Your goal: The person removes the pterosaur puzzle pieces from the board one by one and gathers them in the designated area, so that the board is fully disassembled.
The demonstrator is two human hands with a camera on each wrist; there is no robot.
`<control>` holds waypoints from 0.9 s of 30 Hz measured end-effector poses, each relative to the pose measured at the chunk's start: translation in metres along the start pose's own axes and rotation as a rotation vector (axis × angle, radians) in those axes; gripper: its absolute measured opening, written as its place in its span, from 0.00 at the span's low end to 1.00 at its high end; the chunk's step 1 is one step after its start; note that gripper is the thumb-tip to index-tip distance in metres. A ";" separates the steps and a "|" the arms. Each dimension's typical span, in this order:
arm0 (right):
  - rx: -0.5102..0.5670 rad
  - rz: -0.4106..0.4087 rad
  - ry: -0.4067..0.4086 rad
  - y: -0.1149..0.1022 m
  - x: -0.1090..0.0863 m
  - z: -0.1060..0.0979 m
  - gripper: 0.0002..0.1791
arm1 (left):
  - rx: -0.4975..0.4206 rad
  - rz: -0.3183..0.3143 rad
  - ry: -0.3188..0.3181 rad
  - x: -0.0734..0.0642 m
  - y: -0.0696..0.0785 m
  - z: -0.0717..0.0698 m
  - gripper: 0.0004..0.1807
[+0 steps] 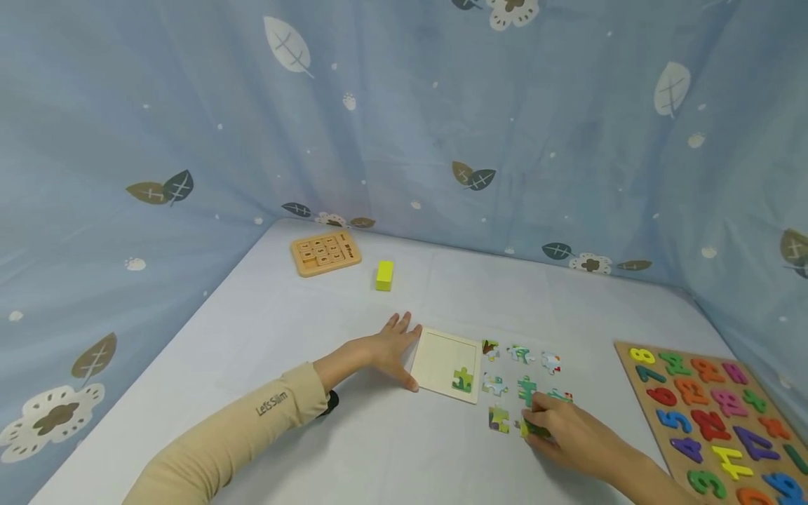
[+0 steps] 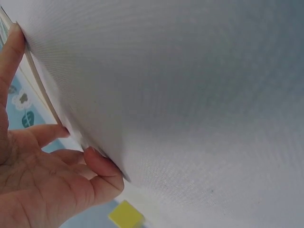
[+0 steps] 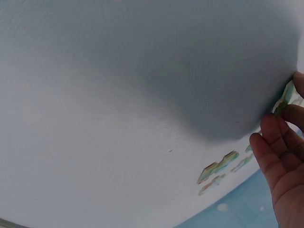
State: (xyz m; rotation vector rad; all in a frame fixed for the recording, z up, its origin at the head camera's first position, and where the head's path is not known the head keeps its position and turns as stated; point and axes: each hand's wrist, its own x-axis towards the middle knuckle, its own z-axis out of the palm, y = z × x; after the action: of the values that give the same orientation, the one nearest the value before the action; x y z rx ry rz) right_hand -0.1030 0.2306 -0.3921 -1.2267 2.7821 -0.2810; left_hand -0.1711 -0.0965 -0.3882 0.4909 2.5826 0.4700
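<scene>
A square wooden puzzle tray [image 1: 440, 353] lies mid-table with one green puzzle piece [image 1: 463, 380] in its near right corner. My left hand [image 1: 390, 349] is spread at the tray's left side, thumb and a fingertip against the edge; in the left wrist view, fingers [image 2: 14, 42] touch that thin edge. Right of the tray, several loose jigsaw pieces [image 1: 499, 419] lie in rough rows. At the nearest row, my right hand [image 1: 564, 436] pinches a green jigsaw piece [image 3: 285, 98] between thumb and finger, partly covered by the fingers. The other fingers extend beside it.
On the right lies a number puzzle board [image 1: 684, 421] with colourful raised numerals. A wooden sliding number puzzle [image 1: 325, 253] sits at the back left, and a yellow block [image 1: 384, 275] stands near it. Blue patterned cloth [image 1: 404, 126] hangs behind the white table [image 1: 505, 287].
</scene>
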 end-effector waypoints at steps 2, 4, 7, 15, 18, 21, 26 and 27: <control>-0.009 0.012 0.000 -0.001 0.001 0.000 0.17 | -0.001 0.001 -0.003 -0.001 0.000 -0.001 0.62; -0.023 0.026 -0.006 -0.002 0.002 0.001 0.17 | -0.001 0.002 -0.003 -0.001 0.000 -0.001 0.62; -0.044 0.052 -0.001 -0.004 0.003 0.001 0.17 | 0.000 0.005 -0.005 -0.001 -0.001 -0.001 0.61; -0.037 0.085 0.035 -0.005 0.002 0.003 0.20 | -0.003 0.000 -0.003 0.000 -0.001 0.000 0.61; -0.044 0.085 0.034 -0.006 0.003 0.002 0.20 | -0.004 -0.003 -0.004 0.000 -0.002 0.001 0.61; -0.047 0.102 0.021 -0.008 0.005 0.000 0.22 | -0.009 -0.004 -0.003 0.000 -0.001 0.000 0.61; -0.045 0.113 0.033 -0.012 0.012 -0.004 0.25 | -0.015 -0.002 0.001 0.000 -0.001 0.000 0.61; -0.044 0.103 0.046 -0.012 0.015 -0.004 0.26 | -0.015 -0.002 0.002 0.000 -0.001 0.000 0.61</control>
State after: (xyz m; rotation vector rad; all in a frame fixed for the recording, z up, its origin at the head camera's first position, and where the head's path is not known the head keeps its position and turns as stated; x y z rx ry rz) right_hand -0.1047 0.2124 -0.3854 -1.0942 2.8944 -0.2449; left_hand -0.1715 -0.0975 -0.3886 0.4830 2.5794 0.4889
